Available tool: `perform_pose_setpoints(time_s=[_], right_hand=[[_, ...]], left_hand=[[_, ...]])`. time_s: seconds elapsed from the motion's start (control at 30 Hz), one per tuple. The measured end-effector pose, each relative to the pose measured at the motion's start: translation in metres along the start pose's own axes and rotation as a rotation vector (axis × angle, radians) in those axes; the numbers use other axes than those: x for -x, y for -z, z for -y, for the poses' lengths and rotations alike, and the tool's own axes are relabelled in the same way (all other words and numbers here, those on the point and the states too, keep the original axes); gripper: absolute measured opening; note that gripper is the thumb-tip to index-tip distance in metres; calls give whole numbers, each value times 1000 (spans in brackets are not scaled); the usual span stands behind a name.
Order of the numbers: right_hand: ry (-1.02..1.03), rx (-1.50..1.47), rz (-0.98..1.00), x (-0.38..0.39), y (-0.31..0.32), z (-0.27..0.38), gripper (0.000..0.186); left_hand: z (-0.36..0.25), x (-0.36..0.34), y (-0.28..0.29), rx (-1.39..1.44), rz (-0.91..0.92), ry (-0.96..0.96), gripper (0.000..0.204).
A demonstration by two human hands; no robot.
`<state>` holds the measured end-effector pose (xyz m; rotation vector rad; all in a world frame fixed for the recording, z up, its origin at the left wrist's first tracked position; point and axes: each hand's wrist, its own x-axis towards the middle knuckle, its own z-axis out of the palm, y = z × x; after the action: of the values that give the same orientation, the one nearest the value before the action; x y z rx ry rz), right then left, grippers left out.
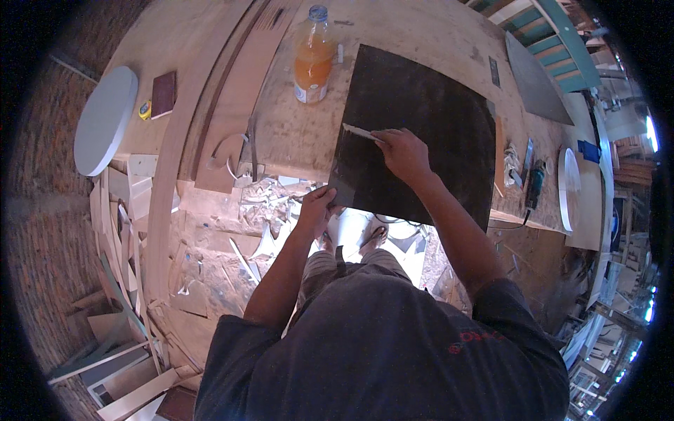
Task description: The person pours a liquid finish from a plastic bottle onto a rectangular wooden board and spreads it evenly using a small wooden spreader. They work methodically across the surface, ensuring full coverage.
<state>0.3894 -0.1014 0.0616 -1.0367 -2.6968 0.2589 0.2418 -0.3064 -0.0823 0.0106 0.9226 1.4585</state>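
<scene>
A dark, nearly black square panel (421, 98) lies on the workbench, its near edge jutting past the bench toward me. My right hand (405, 156) is closed around a slim, pale, flat tool (361, 133). The tool's tip reaches the panel's left edge; I cannot make out whether it is a brush or a scraper. My left hand (319, 207) pinches the panel's near left corner, thumb on top and the other fingers partly hidden beneath.
On the bench (288, 133) stands a bottle of orange liquid (314, 59). Long wooden boards (210, 91), a white disc (107, 121), a yellow tape measure (145, 109) and a maroon block (163, 95) lie leftward. A corded power tool (536, 184) lies right. Offcuts (263, 242) litter the floor.
</scene>
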Motion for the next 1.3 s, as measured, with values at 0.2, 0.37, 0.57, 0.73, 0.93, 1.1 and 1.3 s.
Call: perform_pose_setpoints(time_s=[0.2, 0.37, 0.57, 0.73, 0.93, 1.1, 1.3], right_hand=[[37, 150, 275, -22, 3, -5, 35], [-16, 150, 175, -45, -21, -32, 39], [115, 86, 302, -25, -22, -21, 37], [220, 43, 354, 3, -15, -12, 34], [189, 89, 434, 46, 2, 11, 35], [176, 60, 434, 80, 9, 14, 33], [93, 77, 401, 109, 10, 20, 34]], left_hand=[[-6, 2, -3, -79, -11, -7, 23], [2, -6, -1, -33, -35, -24, 24], [0, -13, 7, -38, 17, -4, 25], [-4, -15, 15, -4, 27, 58, 25], [-9, -10, 6, 114, 62, 72, 24], [-2, -14, 12, 227, 83, 82, 25], [7, -18, 14, 260, 92, 74, 25]])
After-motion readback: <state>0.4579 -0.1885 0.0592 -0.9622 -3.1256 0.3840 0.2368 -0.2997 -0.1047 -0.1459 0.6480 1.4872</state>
